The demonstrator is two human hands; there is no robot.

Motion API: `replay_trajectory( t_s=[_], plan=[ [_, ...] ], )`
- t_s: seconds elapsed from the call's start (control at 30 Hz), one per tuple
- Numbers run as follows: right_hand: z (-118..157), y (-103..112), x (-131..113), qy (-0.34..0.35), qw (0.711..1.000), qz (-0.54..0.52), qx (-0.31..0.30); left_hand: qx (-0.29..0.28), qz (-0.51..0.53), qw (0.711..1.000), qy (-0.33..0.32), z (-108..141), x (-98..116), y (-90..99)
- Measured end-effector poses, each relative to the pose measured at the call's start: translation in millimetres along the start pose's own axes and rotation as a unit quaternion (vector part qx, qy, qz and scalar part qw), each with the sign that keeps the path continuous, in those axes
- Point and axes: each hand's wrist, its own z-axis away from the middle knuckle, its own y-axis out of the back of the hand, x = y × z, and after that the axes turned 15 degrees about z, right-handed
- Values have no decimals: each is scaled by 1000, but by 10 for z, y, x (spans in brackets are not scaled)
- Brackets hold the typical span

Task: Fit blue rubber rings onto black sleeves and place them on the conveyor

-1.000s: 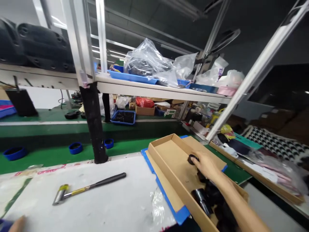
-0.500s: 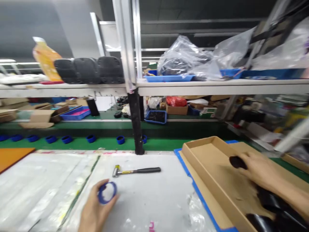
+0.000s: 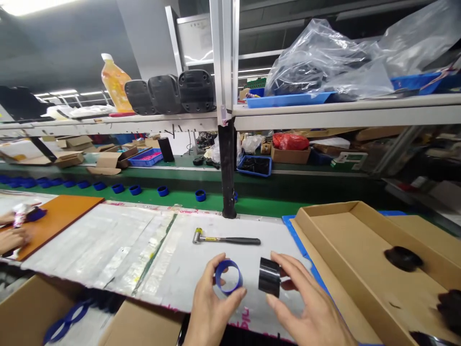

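Observation:
My left hand (image 3: 213, 302) grips a blue ring (image 3: 218, 278) between thumb and fingers, its round opening turned toward me. Just to the right, my right hand (image 3: 306, 300) has its thumb and fingers closed on a glossy black ring (image 3: 269, 277). A small gap separates the two rings over the white-covered bench (image 3: 173, 269). Beyond them lies a hammer (image 3: 226, 240) with a yellow-tipped head and dark handle. At right, a cardboard tray (image 3: 345, 250) holds several black parts, one of them a round black piece (image 3: 403, 258).
Several blue rings (image 3: 163, 191) line the green conveyor (image 3: 180, 202) behind the bench. A black-wrapped post (image 3: 227, 168) stands at the bench's back edge. Another person's hands (image 3: 12, 235) work over an orange board (image 3: 61, 223) at left. An open carton (image 3: 32, 307) with blue rings sits at lower left.
My right hand has come left out of the cardboard tray with the black ring and is beside the blue ring. The view has turned left, bringing the other person's hands into sight.

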Motion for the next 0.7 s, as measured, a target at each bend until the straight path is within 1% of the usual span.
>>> replay_trajectory(
  t_s=[0.07,0.1,0.17,0.2,0.23,0.27,0.3,0.37,0.47,0.6,0.7],
  plan=[
    [83,-166,-20,-37,997,-66,-14,16,122,992,34,41,11,-34],
    [129,-244,-34,-58,993,-98,-25,23,199,978,61,55,7,-47],
    [211,-384,-85,-99,984,-144,-40,32,348,928,127,75,-19,-67],
    [239,-442,-122,-106,981,-154,-41,32,401,902,158,83,-38,-75],
    [256,-489,-164,-103,982,-154,-38,31,438,880,183,90,-59,-82],
    [260,-526,-209,-91,984,-147,-31,27,459,866,197,98,-79,-89],
    [254,-550,-253,-76,988,-134,-21,21,468,860,203,105,-96,-95],
    [221,-562,-326,-39,994,-105,-7,8,463,863,202,117,-111,-103],
    [166,-519,-375,16,997,-69,-8,8,435,881,188,125,-85,-100],
    [136,-448,-360,74,997,-30,-3,3,385,909,158,124,-15,-74],
    [151,-426,-341,101,995,4,0,-5,343,926,156,131,32,-64]
  ],
)
